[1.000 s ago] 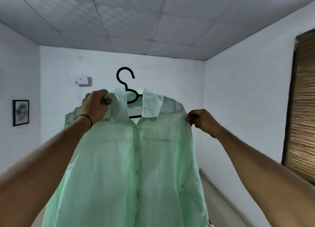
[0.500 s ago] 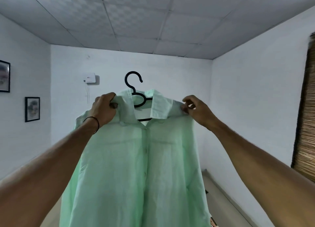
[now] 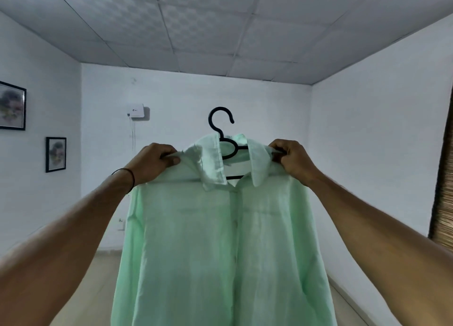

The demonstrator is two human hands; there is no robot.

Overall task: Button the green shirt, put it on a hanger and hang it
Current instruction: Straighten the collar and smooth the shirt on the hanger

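A pale green shirt [image 3: 220, 240] hangs in front of me on a black hanger [image 3: 220, 122], its front buttoned down the placket and its collar folded out. The hanger's hook sticks up above the collar, free in the air. My left hand [image 3: 153, 165] grips the shirt's left shoulder, and a thin black band circles that wrist. My right hand [image 3: 291, 160] pinches the right shoulder beside the collar. Both arms are stretched out at chest height. The hanger's arms are hidden inside the fabric.
White walls enclose the room, with two framed pictures [image 3: 56, 154] on the left wall and a small white box [image 3: 135, 110] on the far wall. A bamboo blind [image 3: 443, 191] covers the right edge. Pale floor [image 3: 81, 289] shows below the shirt.
My right hand has moved from the shirt's outer shoulder in to the collar side and closed there. The view has swung left, bringing a second picture into sight.
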